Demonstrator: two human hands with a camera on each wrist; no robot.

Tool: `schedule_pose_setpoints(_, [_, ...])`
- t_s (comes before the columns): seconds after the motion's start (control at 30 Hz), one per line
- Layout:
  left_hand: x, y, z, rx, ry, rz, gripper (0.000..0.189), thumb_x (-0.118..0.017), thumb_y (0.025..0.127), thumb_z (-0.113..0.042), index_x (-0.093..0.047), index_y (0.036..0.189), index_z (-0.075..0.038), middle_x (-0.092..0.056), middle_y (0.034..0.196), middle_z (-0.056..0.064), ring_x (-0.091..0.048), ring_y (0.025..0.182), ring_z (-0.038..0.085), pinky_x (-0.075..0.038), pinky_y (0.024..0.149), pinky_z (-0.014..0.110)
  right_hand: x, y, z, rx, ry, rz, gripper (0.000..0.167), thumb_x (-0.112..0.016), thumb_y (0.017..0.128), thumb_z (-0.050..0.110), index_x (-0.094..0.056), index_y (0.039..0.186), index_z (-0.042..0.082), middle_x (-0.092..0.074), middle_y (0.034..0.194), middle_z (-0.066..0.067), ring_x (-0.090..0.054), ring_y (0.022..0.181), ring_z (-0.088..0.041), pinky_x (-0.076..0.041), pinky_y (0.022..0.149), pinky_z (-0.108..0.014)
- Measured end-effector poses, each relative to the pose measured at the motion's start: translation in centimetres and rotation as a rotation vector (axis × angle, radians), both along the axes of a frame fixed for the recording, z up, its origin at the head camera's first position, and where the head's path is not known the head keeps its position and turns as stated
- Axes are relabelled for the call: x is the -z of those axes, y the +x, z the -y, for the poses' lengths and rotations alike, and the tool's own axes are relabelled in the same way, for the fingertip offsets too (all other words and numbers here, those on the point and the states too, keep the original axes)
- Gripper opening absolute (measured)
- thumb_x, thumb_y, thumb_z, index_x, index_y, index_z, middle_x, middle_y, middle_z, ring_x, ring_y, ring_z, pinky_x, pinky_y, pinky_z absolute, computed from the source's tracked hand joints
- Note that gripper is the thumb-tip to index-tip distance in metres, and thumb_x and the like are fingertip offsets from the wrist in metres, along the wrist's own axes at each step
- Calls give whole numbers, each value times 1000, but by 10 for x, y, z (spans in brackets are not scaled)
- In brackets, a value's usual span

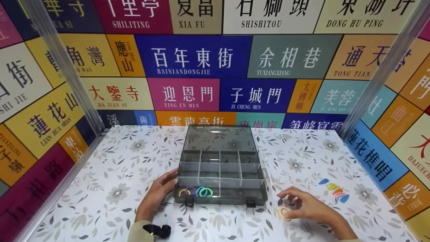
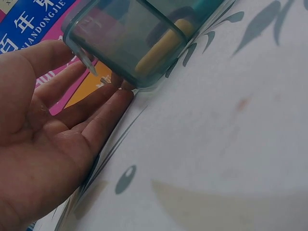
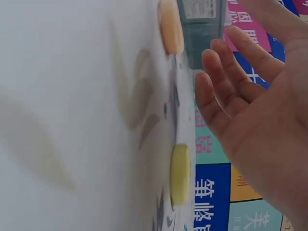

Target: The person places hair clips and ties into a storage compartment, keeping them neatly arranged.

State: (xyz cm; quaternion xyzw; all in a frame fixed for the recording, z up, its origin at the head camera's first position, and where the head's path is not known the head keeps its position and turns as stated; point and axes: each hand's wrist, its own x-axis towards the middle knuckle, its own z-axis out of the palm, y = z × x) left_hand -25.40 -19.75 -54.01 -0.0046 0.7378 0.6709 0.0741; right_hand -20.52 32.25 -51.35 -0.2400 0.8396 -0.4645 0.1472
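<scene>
A grey see-through divided box [image 1: 220, 199] stands on the table with its lid raised at the back. Its front left compartment holds several hair ties [image 1: 205, 192], in orange, purple, blue and green. Against the box's left side rests my left hand [image 1: 160, 190], fingertips at the lower edge of the wall in the left wrist view. To the right of the box, my right hand [image 1: 304, 205] is low over the table, thumb overlapping a yellow-orange hair tie [image 1: 283, 214]. Its fingers [image 3: 219, 101] are spread and relaxed in the right wrist view, away from an orange piece [image 3: 172, 26].
Several small hair clips [image 1: 338, 193] in blue, yellow, orange and pink lie right of my right hand. A yellow piece [image 3: 180, 174] lies low in the right wrist view. The tabletop [image 1: 111, 215] has a leaf-patterned cover, with sign-printed walls [image 1: 198, 55] behind and beside it.
</scene>
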Motion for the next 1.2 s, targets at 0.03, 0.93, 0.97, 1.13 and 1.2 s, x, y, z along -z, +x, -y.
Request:
schedule_pose_setpoints(0.03, [0, 0, 0, -1, -1, -3, 47, -61, 100, -22, -53, 146, -22, -50, 152, 11, -47, 140, 30, -41, 117, 51, 2, 0, -2, -11, -2, 20, 51, -79, 85, 13, -60, 132, 6, -60, 122, -21, -59, 94, -19, -52, 75, -25])
schedule_pose_setpoints(0.93, [4, 3, 2, 41, 21, -56, 49, -61, 100, -23, -51, 148, -18, -51, 151, 13, -50, 138, 30, -44, 115, 48, 4, -4, -5, -128, 113, -19, 37, -82, 82, 19, -64, 113, 10, -54, 99, -10, -50, 83, -11, -44, 66, -22])
schedule_pose_setpoints(0.97, [4, 3, 3, 41, 20, -54, 49, -61, 100, -23, -51, 148, -18, -51, 151, 13, -50, 138, 30, -44, 115, 48, 4, -4, -5, -127, 107, -30, 36, -82, 82, 18, -65, 112, 9, -54, 99, -11, -51, 83, -12, -44, 66, -23])
schedule_pose_setpoints(1.13, [2, 1, 2, 33, 29, -23, 49, -61, 100, -24, -51, 148, -20, -49, 153, 11, -49, 139, 30, -42, 117, 50, 4, -3, -3, -107, 80, -33, 33, -81, 81, 15, -65, 109, 9, -55, 98, -10, -51, 82, -12, -44, 66, -24])
schedule_pose_setpoints(1.2, [2, 1, 2, 41, 31, -30, 49, -61, 100, -24, -50, 148, -19, -48, 153, 12, -48, 140, 30, -42, 117, 50, 4, -3, -2, -89, 84, -31, 33, -81, 81, 15, -65, 108, 9, -56, 98, -8, -52, 82, -10, -45, 66, -22])
